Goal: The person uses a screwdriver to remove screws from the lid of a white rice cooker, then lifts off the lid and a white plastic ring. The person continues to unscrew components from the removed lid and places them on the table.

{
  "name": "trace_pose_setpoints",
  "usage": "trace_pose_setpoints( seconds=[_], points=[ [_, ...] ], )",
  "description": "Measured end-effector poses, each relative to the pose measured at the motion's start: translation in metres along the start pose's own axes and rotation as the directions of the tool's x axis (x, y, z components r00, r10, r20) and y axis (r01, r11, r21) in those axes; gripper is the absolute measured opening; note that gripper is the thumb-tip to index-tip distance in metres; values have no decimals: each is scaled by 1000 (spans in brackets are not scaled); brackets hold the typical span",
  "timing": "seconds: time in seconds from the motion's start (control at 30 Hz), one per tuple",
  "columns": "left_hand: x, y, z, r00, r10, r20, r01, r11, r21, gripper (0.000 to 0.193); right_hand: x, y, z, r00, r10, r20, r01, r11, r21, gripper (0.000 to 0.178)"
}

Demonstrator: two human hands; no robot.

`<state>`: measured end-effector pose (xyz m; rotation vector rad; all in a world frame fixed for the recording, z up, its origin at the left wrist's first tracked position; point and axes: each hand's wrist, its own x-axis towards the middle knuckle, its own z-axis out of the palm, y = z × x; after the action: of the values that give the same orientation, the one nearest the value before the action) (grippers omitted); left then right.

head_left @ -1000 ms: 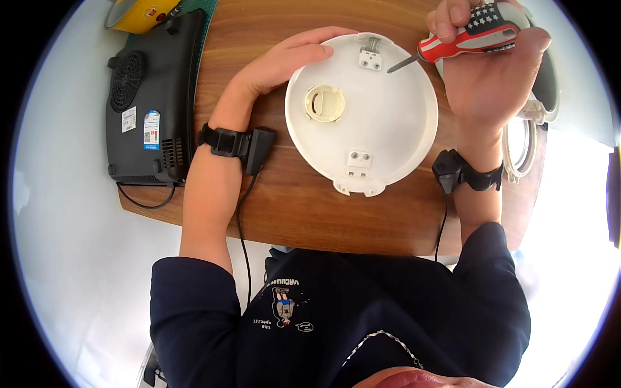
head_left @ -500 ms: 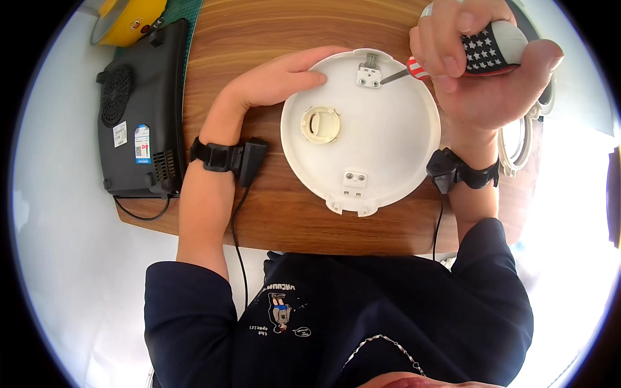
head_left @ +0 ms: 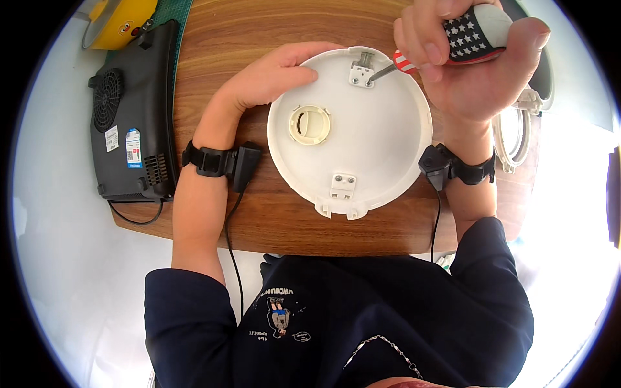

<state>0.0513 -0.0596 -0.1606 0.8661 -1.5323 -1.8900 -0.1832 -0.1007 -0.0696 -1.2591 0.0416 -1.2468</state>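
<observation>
A round white plastic lid (head_left: 352,129) lies with its inner side up on the brown wooden table (head_left: 259,26), near the person's body. The left hand (head_left: 275,74) rests flat on the upper left rim of the lid, fingers stretched and together, closed on nothing. The right hand (head_left: 472,61) has its grip closed around a screwdriver with a red, white and dark star-patterned handle (head_left: 475,35); its metal tip touches the small white bracket with screws (head_left: 362,71) at the far edge of the lid. A cream round vent cap (head_left: 309,124) sits in the lid, left of its middle. A black flat appliance (head_left: 132,110) lies on the table to the left.
</observation>
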Motion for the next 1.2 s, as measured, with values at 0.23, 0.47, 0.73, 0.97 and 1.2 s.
trace_pose_setpoints(
  seconds=[0.23, 0.47, 0.73, 0.97, 1.2],
  points=[
    [4, -5, 0, 1000, 9, 0, -9, 1000, -9, 61, 13, 32, 1, 962, -247, 116, 175, 885, 432, 74],
    [3, -5, 1, 1000, 13, -13, -13, 1000, -15, 59, -1, 1, -1, 999, -18, 38, 20, 998, -61, 75],
    [3, -4, 2, 999, -14, -46, 14, 1000, 14, 59, 6, -10, 12, 1000, -4, -15, 3, 995, -100, 74],
    [2, -4, 3, 999, -3, -45, 2, 1000, -10, 59, 2, -11, 18, 998, 14, -61, -21, 992, -123, 74],
    [4, -2, 3, 999, 6, -36, -5, 1000, 15, 59, -1, -4, 7, 999, 15, -36, -23, 967, -253, 76]
  ],
)
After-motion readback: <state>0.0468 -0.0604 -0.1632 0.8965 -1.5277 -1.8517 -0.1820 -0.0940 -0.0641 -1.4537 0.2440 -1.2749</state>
